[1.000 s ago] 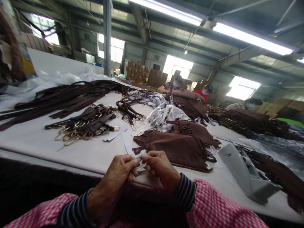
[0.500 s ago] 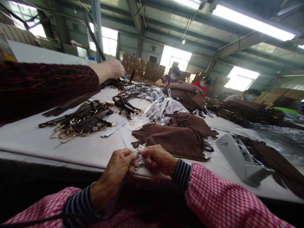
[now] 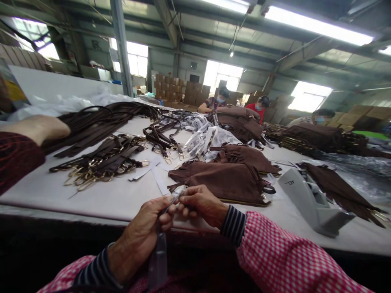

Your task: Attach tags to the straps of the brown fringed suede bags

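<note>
My left hand (image 3: 139, 234) pinches a crumpled strip of transparent plastic (image 3: 158, 256), whose tail hangs below the table edge. My right hand (image 3: 204, 206) is closed at the bunched upper end of that plastic, fingertips against it and close to the left thumb. Whether something is wrapped inside the bunch cannot be made out. Just beyond both hands lies a dark brown fringed bag (image 3: 222, 181) with a zip along its near edge and metal rings. A second brown bag (image 3: 249, 158) lies behind it. White paper strips (image 3: 159, 182) lie to the left of the bags.
Brown straps with gold clips (image 3: 105, 160) are piled at left, with longer straps (image 3: 100, 122) behind. A co-worker's arm (image 3: 36, 128) reaches in at left. A grey tape dispenser (image 3: 311, 203) stands at right. Plastic-wrapped straps (image 3: 200, 138) fill the middle; several people work across the table.
The co-worker's arm has swung back to the left, and the strap it held up is no longer raised. My left hand has lowered slightly, and the plastic tail now shows beneath it.
</note>
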### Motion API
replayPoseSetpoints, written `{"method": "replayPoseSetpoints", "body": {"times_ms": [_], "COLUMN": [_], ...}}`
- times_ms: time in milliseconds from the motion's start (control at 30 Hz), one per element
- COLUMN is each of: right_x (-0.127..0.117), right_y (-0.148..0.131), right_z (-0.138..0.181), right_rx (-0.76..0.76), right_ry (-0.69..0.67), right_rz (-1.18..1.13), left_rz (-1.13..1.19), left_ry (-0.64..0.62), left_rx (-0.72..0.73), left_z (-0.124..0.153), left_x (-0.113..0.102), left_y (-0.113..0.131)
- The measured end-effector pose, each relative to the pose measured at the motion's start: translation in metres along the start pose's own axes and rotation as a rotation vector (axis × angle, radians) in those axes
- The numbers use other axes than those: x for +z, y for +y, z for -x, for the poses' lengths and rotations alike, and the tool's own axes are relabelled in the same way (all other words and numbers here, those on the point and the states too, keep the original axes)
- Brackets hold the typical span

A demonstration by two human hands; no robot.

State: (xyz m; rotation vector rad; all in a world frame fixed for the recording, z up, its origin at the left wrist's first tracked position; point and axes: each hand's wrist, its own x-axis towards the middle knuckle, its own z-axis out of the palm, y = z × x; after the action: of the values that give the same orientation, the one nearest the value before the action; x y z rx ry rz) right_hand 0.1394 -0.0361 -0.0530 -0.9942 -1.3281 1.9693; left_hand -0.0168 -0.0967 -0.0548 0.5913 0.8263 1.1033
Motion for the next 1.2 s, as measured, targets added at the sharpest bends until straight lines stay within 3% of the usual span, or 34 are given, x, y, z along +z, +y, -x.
{"method": "replayPoseSetpoints", "body": {"times_ms": [100, 200, 400, 533, 633, 700, 767, 867, 933, 1067, 1200], "right_x": [0.006, 0.008, 0.011, 0.007, -0.007, -0.02, -0.031, -0.037, -0.034, -0.021, -0.015], "right_y": [0.006, 0.008, 0.003, -0.005, -0.018, -0.03, -0.046, -0.071, -0.084, -0.094, -0.087], "right_z": [-0.003, -0.006, -0.02, -0.017, -0.005, 0.004, 0.01, 0.011, 0.005, -0.011, -0.025], "right_rx": [-0.096, -0.099, -0.083, -0.042, 0.009, 0.035, -0.062, -0.353, -0.461, -0.487, -0.473], "right_ry": [0.058, 0.059, 0.084, -0.014, -0.159, -0.184, -0.101, -0.038, -0.143, -0.375, -0.449], "right_rz": [-0.084, -0.072, 0.01, 0.302, 0.528, 0.624, 0.706, 0.816, 0.886, 0.996, 1.021], "left_rz": [0.049, 0.03, -0.147, -0.349, -0.526, -0.643, -0.756, -0.89, -0.949, -0.999, -1.029], "left_ry": [0.015, 0.009, 0.087, 0.162, 0.228, 0.253, 0.27, 0.283, 0.286, 0.283, 0.293], "left_rx": [-0.046, -0.076, 0.031, 0.164, 0.251, 0.289, 0.334, 0.39, 0.406, 0.417, 0.423], "left_z": [-0.003, -0.004, -0.007, -0.007, -0.003, -0.001, 0.001, 0.005, 0.007, 0.007, 0.008], "left_x": [-0.002, 0.0, 0.007, 0.002, 0.0, 0.0, 0.001, 0.004, 0.007, 0.009, 0.011], "left_y": [-0.001, 0.001, 0.001, -0.001, -0.002, -0.003, -0.003, -0.003, -0.001, 0.002, 0.002]}}
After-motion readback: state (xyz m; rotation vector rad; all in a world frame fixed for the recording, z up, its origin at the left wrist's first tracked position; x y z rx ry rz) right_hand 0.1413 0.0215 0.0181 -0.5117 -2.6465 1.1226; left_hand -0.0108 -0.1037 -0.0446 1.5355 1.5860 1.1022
